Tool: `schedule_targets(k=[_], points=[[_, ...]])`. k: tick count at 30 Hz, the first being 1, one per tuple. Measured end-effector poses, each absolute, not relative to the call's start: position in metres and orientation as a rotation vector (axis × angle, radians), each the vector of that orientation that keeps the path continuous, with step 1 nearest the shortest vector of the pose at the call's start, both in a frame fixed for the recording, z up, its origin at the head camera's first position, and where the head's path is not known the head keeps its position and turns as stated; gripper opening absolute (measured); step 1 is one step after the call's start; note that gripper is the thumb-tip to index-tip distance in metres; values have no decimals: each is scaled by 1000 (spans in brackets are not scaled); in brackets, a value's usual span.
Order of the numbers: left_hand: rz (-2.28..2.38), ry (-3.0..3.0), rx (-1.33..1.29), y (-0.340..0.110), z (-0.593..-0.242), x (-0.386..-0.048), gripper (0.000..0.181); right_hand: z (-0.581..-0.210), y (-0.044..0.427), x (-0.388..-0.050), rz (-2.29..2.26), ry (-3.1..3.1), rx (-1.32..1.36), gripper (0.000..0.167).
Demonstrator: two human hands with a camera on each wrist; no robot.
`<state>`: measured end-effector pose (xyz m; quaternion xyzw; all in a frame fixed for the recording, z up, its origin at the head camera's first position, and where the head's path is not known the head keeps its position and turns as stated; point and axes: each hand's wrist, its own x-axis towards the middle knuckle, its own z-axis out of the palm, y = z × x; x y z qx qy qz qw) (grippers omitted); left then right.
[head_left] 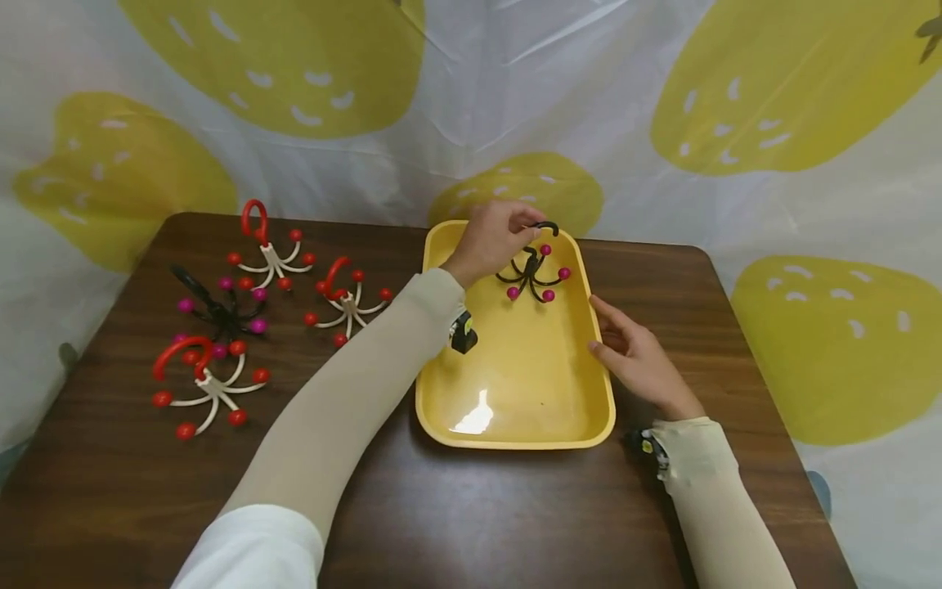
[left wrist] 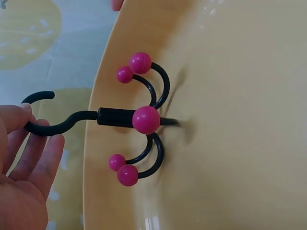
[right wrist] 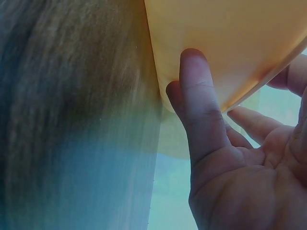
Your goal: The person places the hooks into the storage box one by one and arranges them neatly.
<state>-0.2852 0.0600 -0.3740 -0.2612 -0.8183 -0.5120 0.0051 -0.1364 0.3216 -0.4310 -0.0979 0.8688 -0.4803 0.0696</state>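
Note:
My left hand [head_left: 489, 237] pinches the curved hook of a black multi-arm hook hanger [left wrist: 116, 117] between thumb and fingers. Several curled arms tipped with pink balls spread from the hanger's lower end, inside the far part of a yellow tray [head_left: 508, 393]. Whether those arms touch the tray floor, I cannot tell. At the tray's right side, my right hand [head_left: 640, 360] touches the wall with extended thumb and fingers. In the right wrist view the thumb [right wrist: 199, 86] lies against the outer wall.
Left of the tray on the dark wooden table [head_left: 471, 523] lie another black hanger with pink balls [head_left: 221, 315] and three white ones with red hooks and balls, at the back [head_left: 272, 258], middle [head_left: 349, 307] and front [head_left: 215, 388]. A lemon-print curtain [head_left: 471, 106] hangs behind.

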Motion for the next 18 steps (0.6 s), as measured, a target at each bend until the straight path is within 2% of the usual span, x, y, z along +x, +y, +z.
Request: schedule_targets(k=[18], points=[[-1658, -2534, -774, 55, -376, -287, 32, -431, 321, -138, -1434, 2618, -291, 71]])
